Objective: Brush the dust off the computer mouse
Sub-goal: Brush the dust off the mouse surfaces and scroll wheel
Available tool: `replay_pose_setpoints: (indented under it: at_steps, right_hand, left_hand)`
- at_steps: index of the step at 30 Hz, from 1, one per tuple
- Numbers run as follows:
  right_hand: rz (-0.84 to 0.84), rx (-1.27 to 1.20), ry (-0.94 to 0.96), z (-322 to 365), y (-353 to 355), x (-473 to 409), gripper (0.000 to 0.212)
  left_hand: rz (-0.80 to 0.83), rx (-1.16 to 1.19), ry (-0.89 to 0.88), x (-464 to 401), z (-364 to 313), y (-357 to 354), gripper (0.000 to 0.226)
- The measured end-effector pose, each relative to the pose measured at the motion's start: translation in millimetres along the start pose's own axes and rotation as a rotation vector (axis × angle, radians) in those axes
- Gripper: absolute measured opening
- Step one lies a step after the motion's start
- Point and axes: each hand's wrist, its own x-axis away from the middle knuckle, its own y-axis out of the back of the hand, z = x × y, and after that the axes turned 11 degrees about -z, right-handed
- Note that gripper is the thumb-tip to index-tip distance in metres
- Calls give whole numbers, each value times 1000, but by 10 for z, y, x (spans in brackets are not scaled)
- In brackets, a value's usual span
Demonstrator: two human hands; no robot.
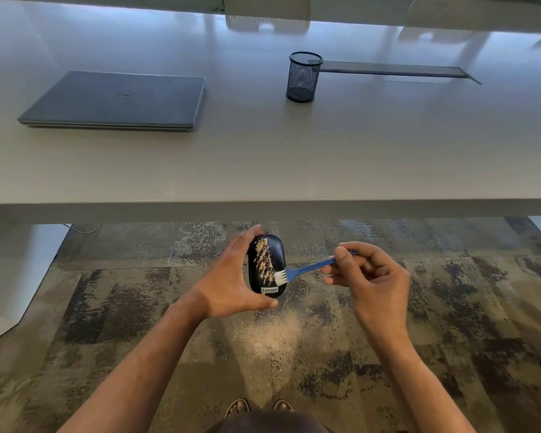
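Below the desk edge, left hand (231, 276) grips a dusty dark oval computer mouse (266, 265) over carpet (450, 307), catching fallout; right hand (369, 276) pinches a small blue white-bristled brush (297, 271) against it

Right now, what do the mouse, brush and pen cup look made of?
Mouse: glossy dark plastic, going by its sheen. Brush: blue moulded plastic handle; white bristles, likely synthetic. Pen cup: black wire mesh, probably metal, see-through weave.

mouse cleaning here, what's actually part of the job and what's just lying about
In the job: mouse held in left hand; blue brush held in right hand; dust on the mouse.
Lying about: closed laptop, mesh pen cup, both on the desk.
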Motion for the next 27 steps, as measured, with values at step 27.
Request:
replay_pose_setpoints:
  at_steps: [27]
  right_hand:
    - [199,-26,121,-125,-175,90,23]
  left_hand:
    - [15,-25,-29,-131,-27,40,123]
